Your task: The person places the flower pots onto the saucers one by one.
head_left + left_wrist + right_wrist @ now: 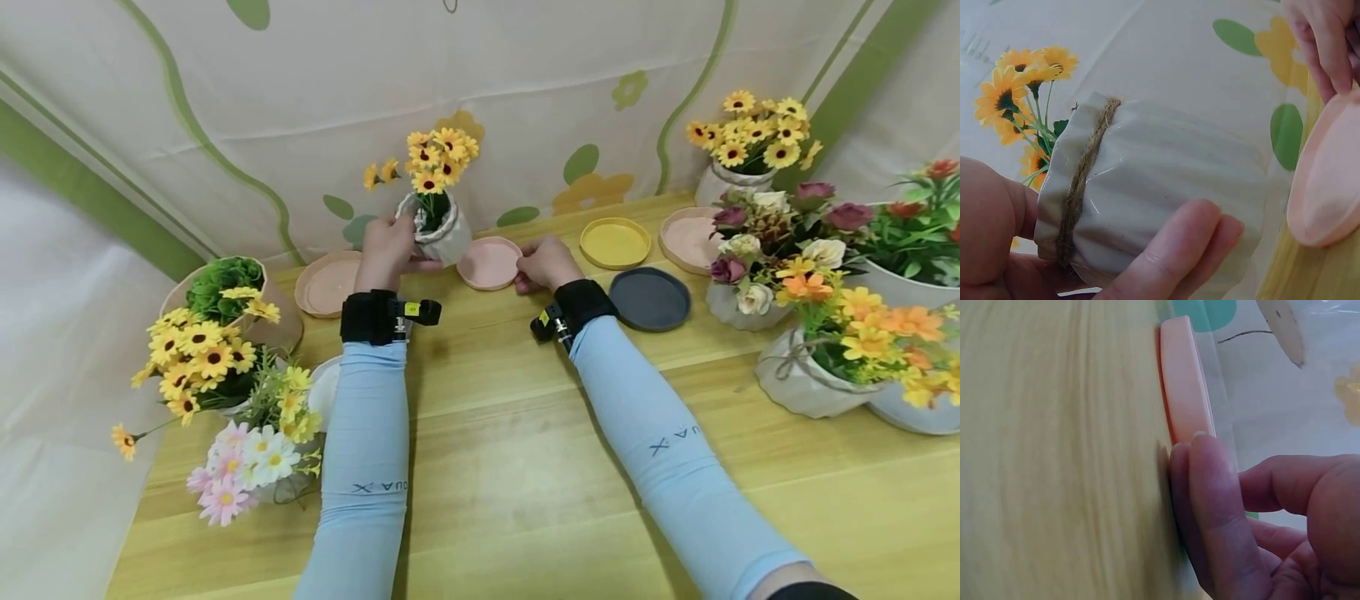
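Note:
My left hand [388,246] grips a white pleated pot [1172,169] with twine round its neck, holding it tilted. Yellow daisies with dark centres [435,158] grow out of the pot at the back of the table. Just right of the pot is a small round pink saucer [489,263]. My right hand [551,265] pinches that saucer's right edge; in the right wrist view the fingertips [1207,447] sit against its rim, close over the wood. Part of the thumb's contact is hidden behind the fingers.
Another pink saucer [322,285] lies left of the left wrist. Right of the right hand are a yellow saucer [615,243], a dark grey saucer [649,298] and a pink one [688,240]. Potted flowers crowd both sides, including pink and white daisies [243,467] and orange blooms [870,333].

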The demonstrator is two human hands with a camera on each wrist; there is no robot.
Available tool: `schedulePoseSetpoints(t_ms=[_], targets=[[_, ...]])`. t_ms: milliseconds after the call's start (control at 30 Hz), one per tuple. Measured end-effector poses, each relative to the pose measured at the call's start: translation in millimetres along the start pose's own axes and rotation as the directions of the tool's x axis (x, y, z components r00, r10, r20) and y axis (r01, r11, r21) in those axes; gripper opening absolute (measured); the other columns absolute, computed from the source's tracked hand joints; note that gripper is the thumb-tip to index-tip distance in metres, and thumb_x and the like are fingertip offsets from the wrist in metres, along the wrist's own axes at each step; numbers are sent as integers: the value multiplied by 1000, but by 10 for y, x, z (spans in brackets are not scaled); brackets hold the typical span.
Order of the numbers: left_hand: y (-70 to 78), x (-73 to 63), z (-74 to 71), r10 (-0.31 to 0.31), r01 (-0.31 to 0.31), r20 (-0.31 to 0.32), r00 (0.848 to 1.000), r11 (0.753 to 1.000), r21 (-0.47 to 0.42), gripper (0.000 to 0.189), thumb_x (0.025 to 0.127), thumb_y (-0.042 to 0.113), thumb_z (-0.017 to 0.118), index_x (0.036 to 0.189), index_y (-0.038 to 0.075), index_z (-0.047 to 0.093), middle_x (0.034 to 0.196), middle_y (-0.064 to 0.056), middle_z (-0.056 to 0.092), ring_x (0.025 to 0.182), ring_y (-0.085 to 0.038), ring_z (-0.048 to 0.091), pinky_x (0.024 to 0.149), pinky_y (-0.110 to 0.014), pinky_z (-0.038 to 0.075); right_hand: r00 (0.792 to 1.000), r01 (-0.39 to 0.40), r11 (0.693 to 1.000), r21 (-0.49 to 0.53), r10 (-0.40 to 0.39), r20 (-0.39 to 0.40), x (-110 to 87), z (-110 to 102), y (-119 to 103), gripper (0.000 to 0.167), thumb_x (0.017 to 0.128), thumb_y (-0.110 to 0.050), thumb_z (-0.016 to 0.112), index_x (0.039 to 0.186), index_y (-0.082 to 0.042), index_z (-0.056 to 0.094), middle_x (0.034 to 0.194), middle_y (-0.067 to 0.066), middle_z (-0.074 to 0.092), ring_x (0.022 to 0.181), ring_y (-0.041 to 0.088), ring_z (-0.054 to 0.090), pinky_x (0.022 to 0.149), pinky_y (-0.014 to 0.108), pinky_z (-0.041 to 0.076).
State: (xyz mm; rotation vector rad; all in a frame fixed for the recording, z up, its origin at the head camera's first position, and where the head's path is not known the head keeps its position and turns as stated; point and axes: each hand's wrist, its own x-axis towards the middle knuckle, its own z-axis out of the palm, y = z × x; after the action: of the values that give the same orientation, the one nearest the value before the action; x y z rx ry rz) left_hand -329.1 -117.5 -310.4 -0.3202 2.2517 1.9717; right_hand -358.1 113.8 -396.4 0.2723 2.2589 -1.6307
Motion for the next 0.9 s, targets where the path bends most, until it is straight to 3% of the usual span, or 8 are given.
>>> schedulePoseSetpoints(t_ms=[267,567,900], targets=[[-16,-3,174,23,-22,45,999,999,-23,44,107,28,38,142,4,49,134,-16,55,97,-34,68,75,-38,61,1000,20,1000,9,-20,9,-68,0,-34,38,100,-5,54,138,1,54,93,18,68,64,16,69,65,28,61],[-149,63,322,7,-8,58,998,1000,7,41,105,23,39,137,1,51,133,-17,53,86,-33,68,67,-35,61,999,38,999,14,-38,21,-72,34,-36,40,99,-5,54,138,2,53,87,16,68,64,17,69,64,29,61],[-234,123,408,-10,9,72,997,1000,3,38,103,20,39,129,-5,52,124,-21,57,71,-31,68,69,-37,61,999,40,999,-4,-40,28,-85,29,-50,40,103,-12,49,141,0,52,84,14,68,64,17,69,62,28,60]])
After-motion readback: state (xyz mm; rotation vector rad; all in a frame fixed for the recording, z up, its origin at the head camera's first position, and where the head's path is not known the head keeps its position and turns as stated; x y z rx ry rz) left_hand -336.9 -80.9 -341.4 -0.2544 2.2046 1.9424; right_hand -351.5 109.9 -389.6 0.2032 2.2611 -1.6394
